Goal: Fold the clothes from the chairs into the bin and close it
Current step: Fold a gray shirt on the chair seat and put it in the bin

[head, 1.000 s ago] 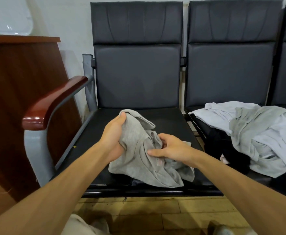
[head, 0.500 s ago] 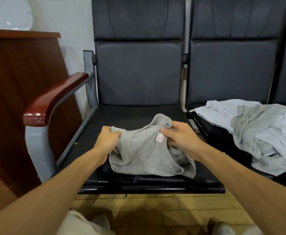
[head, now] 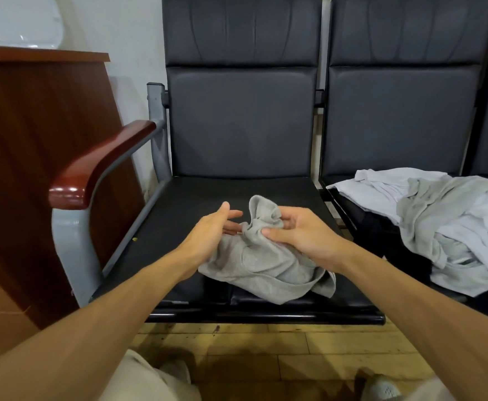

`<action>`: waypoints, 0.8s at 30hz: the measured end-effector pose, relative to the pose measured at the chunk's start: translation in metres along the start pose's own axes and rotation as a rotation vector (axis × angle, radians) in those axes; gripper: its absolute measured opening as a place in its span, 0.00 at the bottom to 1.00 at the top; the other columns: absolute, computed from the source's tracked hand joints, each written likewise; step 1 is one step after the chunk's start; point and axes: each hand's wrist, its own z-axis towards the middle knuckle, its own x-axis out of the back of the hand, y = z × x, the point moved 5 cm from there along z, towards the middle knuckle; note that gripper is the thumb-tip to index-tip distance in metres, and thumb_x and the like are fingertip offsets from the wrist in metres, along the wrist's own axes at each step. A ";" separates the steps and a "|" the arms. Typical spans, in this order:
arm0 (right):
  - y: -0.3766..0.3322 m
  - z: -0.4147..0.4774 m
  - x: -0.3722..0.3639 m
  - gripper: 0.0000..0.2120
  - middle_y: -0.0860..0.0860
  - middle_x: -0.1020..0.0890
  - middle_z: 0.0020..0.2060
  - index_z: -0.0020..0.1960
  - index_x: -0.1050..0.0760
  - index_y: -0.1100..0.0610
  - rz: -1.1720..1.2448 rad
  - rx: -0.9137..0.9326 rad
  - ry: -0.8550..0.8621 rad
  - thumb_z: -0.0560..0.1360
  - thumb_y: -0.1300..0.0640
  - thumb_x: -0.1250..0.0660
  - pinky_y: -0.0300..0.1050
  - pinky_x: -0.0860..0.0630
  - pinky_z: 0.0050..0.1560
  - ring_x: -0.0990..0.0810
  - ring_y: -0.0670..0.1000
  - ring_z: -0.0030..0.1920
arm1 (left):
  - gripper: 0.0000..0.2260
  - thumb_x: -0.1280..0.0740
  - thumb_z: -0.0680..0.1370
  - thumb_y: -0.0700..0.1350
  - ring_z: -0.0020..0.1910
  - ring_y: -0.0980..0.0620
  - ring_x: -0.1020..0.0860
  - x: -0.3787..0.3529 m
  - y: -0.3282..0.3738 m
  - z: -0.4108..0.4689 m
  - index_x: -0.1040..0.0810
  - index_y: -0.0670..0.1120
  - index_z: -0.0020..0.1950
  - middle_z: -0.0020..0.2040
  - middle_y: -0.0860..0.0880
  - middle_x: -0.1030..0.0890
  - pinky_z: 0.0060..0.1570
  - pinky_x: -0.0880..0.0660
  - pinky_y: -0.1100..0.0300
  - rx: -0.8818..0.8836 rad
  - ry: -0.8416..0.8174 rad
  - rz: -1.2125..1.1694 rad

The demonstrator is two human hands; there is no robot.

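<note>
Head: garment (head: 265, 264) pinched, drooping below right hand (head: 303, 234).

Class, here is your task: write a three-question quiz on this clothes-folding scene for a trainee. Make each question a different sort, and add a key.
1. True or false: the right hand pinches the grey garment.
2. Where does the pile of clothes lie? A on the floor; B on the right-hand chair; C on the wooden armrest.
3. Fill the gap: the left hand grips nothing, and its fingers are ____.
Key: 1 true; 2 B; 3 straight.
</note>
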 end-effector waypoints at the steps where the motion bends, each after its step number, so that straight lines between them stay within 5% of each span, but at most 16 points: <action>1: 0.001 -0.001 -0.001 0.10 0.61 0.17 0.49 0.56 0.23 0.68 -0.094 0.025 -0.010 0.75 0.67 0.31 0.42 0.19 0.48 0.16 0.54 0.47 | 0.23 0.53 0.83 0.58 0.55 0.58 0.22 0.000 0.002 -0.001 0.23 0.53 0.64 0.53 0.53 0.17 0.60 0.33 0.57 -0.007 0.008 -0.016; 4: -0.002 -0.003 -0.008 0.09 0.65 0.19 0.44 0.49 0.23 0.70 -0.327 0.147 -0.071 0.73 0.65 0.28 0.52 0.21 0.49 0.19 0.61 0.44 | 0.24 0.53 0.82 0.61 0.55 0.55 0.21 -0.001 0.007 -0.001 0.21 0.54 0.61 0.54 0.53 0.17 0.57 0.31 0.59 -0.022 -0.017 -0.073; 6: -0.005 -0.007 -0.017 0.05 0.59 0.19 0.39 0.45 0.21 0.64 -0.388 0.168 -0.167 0.72 0.64 0.27 0.48 0.24 0.45 0.22 0.59 0.40 | 0.24 0.51 0.79 0.65 0.59 0.51 0.22 -0.002 0.003 -0.001 0.22 0.56 0.63 0.57 0.50 0.18 0.62 0.31 0.56 0.042 -0.101 -0.174; 8: -0.003 -0.014 -0.027 0.09 0.49 0.17 0.45 0.50 0.20 0.54 -0.434 0.074 -0.349 0.72 0.63 0.27 0.40 0.23 0.52 0.18 0.50 0.47 | 0.25 0.49 0.78 0.68 0.61 0.49 0.22 -0.004 -0.003 -0.001 0.24 0.59 0.65 0.58 0.50 0.18 0.66 0.32 0.48 0.109 -0.185 -0.220; 10: 0.007 -0.021 -0.031 0.11 0.52 0.16 0.52 0.57 0.20 0.55 -0.440 -0.057 -0.511 0.75 0.63 0.30 0.43 0.22 0.57 0.17 0.48 0.51 | 0.22 0.49 0.79 0.66 0.59 0.52 0.23 -0.005 -0.005 -0.004 0.24 0.59 0.65 0.57 0.52 0.18 0.64 0.32 0.51 0.110 -0.240 -0.083; 14: 0.022 -0.014 -0.010 0.07 0.54 0.15 0.48 0.53 0.19 0.56 -0.490 -0.124 -0.293 0.79 0.62 0.36 0.40 0.21 0.46 0.17 0.50 0.42 | 0.15 0.36 0.78 0.58 0.60 0.55 0.27 -0.013 -0.009 -0.013 0.23 0.58 0.63 0.60 0.55 0.24 0.60 0.31 0.58 0.002 -0.409 0.415; 17: 0.031 -0.012 0.003 0.08 0.51 0.16 0.50 0.54 0.19 0.55 -0.891 -0.117 -0.248 0.79 0.59 0.36 0.37 0.25 0.51 0.19 0.49 0.49 | 0.13 0.31 0.75 0.57 0.55 0.56 0.31 -0.020 -0.018 -0.012 0.23 0.60 0.59 0.52 0.56 0.30 0.60 0.36 0.54 -0.135 -0.436 0.945; 20: 0.045 -0.015 0.007 0.12 0.49 0.18 0.56 0.61 0.22 0.53 -1.048 -0.212 -0.321 0.80 0.55 0.38 0.38 0.29 0.59 0.22 0.48 0.57 | 0.06 0.31 0.76 0.49 0.47 0.57 0.31 -0.026 -0.014 -0.010 0.23 0.57 0.52 0.44 0.59 0.32 0.52 0.33 0.57 -0.227 -0.336 0.989; 24: 0.064 -0.012 0.021 0.22 0.50 0.27 0.69 0.72 0.32 0.52 -1.127 -0.327 -0.333 0.81 0.46 0.41 0.48 0.35 0.70 0.30 0.52 0.69 | 0.04 0.31 0.76 0.42 0.43 0.58 0.27 -0.021 -0.015 0.000 0.20 0.50 0.47 0.47 0.57 0.26 0.40 0.32 0.68 -0.228 -0.209 0.797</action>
